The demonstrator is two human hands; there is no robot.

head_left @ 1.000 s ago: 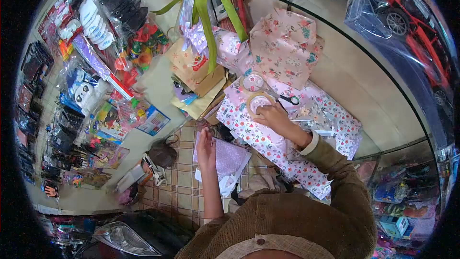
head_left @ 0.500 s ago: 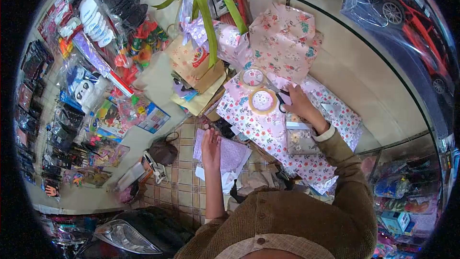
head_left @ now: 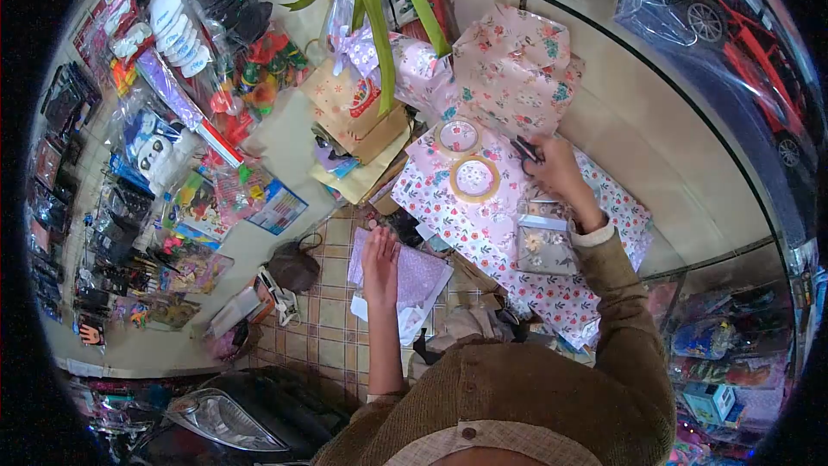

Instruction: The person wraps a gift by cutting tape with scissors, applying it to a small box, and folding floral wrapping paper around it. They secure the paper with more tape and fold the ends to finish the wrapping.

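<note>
My right hand (head_left: 561, 174) is closed on a pair of scissors (head_left: 526, 153) with black handles; the blades are hard to make out. It is over white floral wrapping paper (head_left: 479, 229), right of two tape rolls: a larger yellowish tape roll (head_left: 474, 199) and a smaller tape roll (head_left: 438, 135) above it. Beneath my right wrist sits a small clear-fronted packet with a flower design (head_left: 545, 252). My left hand (head_left: 380, 267) holds nothing, fingers stretched out, in front of a lilac bubble-wrap sheet (head_left: 418, 269) with white paper under it.
Pink floral paper (head_left: 516, 73) lies crumpled at the back, beside a wrapped bundle under a green ribbon (head_left: 373, 26). Brown paper bags (head_left: 354, 112) are stacked left of it. Packaged toys (head_left: 155, 155) crowd the left side; a boxed red toy car (head_left: 742, 60) stands at far right.
My right hand has drawn the scissors away from the tape rolls, upward and to the right, and turned them. The left hand has barely shifted.
</note>
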